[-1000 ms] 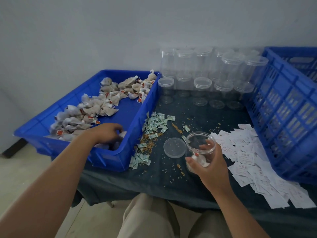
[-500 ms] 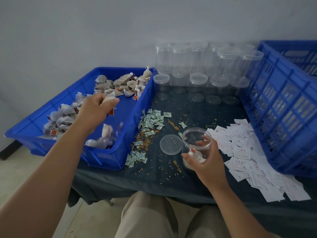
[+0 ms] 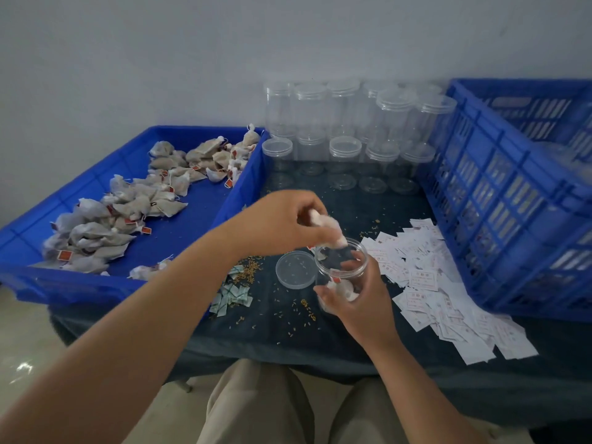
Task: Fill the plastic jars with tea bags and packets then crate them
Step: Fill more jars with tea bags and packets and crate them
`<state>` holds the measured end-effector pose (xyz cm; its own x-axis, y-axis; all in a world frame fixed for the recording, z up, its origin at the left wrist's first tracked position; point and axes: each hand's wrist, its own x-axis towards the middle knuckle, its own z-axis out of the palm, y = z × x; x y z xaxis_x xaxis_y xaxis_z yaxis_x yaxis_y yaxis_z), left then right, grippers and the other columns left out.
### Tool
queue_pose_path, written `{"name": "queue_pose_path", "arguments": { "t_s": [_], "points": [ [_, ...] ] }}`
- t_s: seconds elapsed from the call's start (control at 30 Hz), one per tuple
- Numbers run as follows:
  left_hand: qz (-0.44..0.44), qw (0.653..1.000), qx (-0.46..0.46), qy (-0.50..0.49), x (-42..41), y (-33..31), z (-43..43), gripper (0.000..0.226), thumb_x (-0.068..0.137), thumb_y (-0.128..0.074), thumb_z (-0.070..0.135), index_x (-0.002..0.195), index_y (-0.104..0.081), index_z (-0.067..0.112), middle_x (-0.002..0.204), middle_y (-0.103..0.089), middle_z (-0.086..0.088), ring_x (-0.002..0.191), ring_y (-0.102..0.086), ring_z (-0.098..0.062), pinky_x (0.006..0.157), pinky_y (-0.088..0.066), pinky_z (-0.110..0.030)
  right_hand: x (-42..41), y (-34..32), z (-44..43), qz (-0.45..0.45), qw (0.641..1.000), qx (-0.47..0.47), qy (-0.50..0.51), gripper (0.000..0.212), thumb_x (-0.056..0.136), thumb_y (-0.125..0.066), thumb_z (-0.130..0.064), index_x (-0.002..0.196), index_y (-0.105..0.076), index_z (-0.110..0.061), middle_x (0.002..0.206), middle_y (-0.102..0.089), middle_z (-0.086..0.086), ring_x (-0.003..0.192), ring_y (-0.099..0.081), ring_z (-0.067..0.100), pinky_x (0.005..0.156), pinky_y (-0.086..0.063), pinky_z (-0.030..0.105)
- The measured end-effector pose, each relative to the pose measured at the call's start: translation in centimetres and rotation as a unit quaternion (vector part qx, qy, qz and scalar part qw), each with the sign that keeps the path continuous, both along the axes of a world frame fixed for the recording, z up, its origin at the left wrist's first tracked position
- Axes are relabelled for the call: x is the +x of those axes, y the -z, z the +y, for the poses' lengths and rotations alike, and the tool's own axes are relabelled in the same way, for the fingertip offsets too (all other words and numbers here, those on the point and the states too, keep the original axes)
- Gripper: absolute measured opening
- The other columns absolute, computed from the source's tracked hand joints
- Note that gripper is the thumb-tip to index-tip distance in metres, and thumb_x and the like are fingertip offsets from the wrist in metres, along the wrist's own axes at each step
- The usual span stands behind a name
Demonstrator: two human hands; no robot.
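Note:
My right hand [image 3: 362,302] grips a clear open plastic jar [image 3: 344,270] near the table's front; a tea bag or two lie inside it. My left hand [image 3: 282,224] pinches white tea bags [image 3: 330,229] right over the jar's mouth. The jar's lid [image 3: 295,270] lies flat just left of it. A shallow blue tray [image 3: 198,219] on the left holds several more tea bags [image 3: 128,213]. Small green packets [image 3: 232,294] lie by the tray's corner. White paper slips [image 3: 432,283] are spread on the right.
Several lidded empty jars [image 3: 346,129] stand stacked at the back by the wall. A tall blue slatted crate [image 3: 519,200] fills the right side. Loose grains are scattered on the dark tablecloth [image 3: 288,334]. My knees are below the table's front edge.
My left hand lifted tea bags out of the blue tray and swung right to the jar's mouth. My right hand kept hold of the jar in about the same place.

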<state>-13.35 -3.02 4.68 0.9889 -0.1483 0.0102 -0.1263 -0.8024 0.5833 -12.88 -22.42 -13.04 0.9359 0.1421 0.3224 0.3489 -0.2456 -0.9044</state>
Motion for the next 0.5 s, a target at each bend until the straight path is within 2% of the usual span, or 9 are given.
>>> {"name": "queue_pose_path", "arguments": {
  "t_s": [0.1,0.17,0.23,0.27,0.33,0.4,0.43,0.5],
  "points": [
    [-0.003,0.999,-0.049,-0.023,0.2,0.5,1.7,0.019,0.097,-0.061,0.061,0.102,-0.068,0.044,0.096,-0.073,0.028,0.081,-0.072,0.005,0.07,-0.051,-0.021,0.1,0.2,-0.1,0.007,1.0,0.001,-0.001,0.08,0.06,-0.079,-0.091,0.126,-0.043,-0.066,0.121,-0.071,-0.022,0.105,-0.072,-0.002,0.081,-0.057,0.013],
    [-0.054,0.994,-0.009,-0.09,0.2,0.7,5.3,0.009,0.102,-0.061,0.047,0.095,-0.067,0.045,0.094,-0.073,0.022,0.082,-0.07,0.006,0.073,-0.051,-0.023,0.2,0.3,0.0,0.009,1.0,0.001,-0.002,0.081,0.059,-0.076,-0.093,0.127,-0.042,-0.065,0.123,-0.071,-0.019,0.107,-0.072,0.0,0.085,-0.058,0.015],
    [-0.044,0.982,0.069,-0.169,-0.1,1.1,10.1,0.009,0.102,-0.064,0.036,0.097,-0.068,0.043,0.104,-0.072,0.018,0.089,-0.068,-0.002,0.08,-0.053,-0.03,0.3,0.4,0.0,0.006,1.0,-0.004,0.001,0.081,0.058,-0.073,-0.096,0.126,-0.041,-0.065,0.122,-0.071,-0.02,0.108,-0.072,0.0,0.087,-0.058,0.017],
    [0.003,0.973,0.118,-0.198,-0.4,1.4,12.6,0.007,0.102,-0.064,0.035,0.104,-0.069,0.039,0.111,-0.071,0.012,0.095,-0.067,-0.008,0.084,-0.052,-0.033,0.3,0.4,0.0,0.003,1.0,-0.006,0.001,0.081,0.058,-0.073,-0.096,0.126,-0.041,-0.066,0.122,-0.071,-0.02,0.107,-0.072,0.0,0.087,-0.059,0.019],
    [0.159,0.943,0.202,-0.212,-1.0,2.5,16.4,0.021,0.101,-0.066,0.039,0.122,-0.066,0.035,0.119,-0.065,0.006,0.098,-0.065,-0.014,0.086,-0.054,-0.035,0.4,0.5,0.0,0.001,1.0,-0.005,-0.001,0.081,0.059,-0.073,-0.096,0.127,-0.041,-0.064,0.123,-0.07,-0.02,0.106,-0.073,0.003,0.087,-0.061,0.023],
    [0.305,0.908,0.211,-0.196,-1.7,3.8,17.8,0.033,0.1,-0.067,0.035,0.128,-0.054,0.044,0.123,-0.065,0.005,0.093,-0.069,-0.016,0.077,-0.061,-0.033,0.4,0.5,0.0,0.002,1.0,-0.003,0.002,0.081,0.059,-0.073,-0.096,0.127,-0.041,-0.065,0.124,-0.069,-0.021,0.107,-0.073,0.003,0.087,-0.061,0.022],
    [0.343,0.895,0.229,-0.172,-2.0,4.7,17.9,0.037,0.1,-0.064,0.029,0.129,-0.051,0.047,0.124,-0.067,0.003,0.093,-0.07,-0.017,0.075,-0.06,-0.03,0.3,0.4,0.0,0.002,1.0,-0.004,0.004,0.082,0.058,-0.072,-0.097,0.126,-0.04,-0.066,0.124,-0.068,-0.022,0.107,-0.072,0.002,0.086,-0.059,0.018],
    [0.337,0.886,0.295,-0.121,-2.3,6.6,18.0,0.041,0.103,-0.055,0.02,0.137,-0.056,0.042,0.135,-0.068,0.0,0.11,-0.068,-0.02,0.09,-0.056,-0.034,0.2,0.2,0.0,0.003,1.0,-0.005,0.006,0.082,0.058,-0.072,-0.097,0.127,-0.04,-0.066,0.124,-0.067,-0.025,0.108,-0.071,-0.001,0.085,-0.055,0.011]
  ]
}}
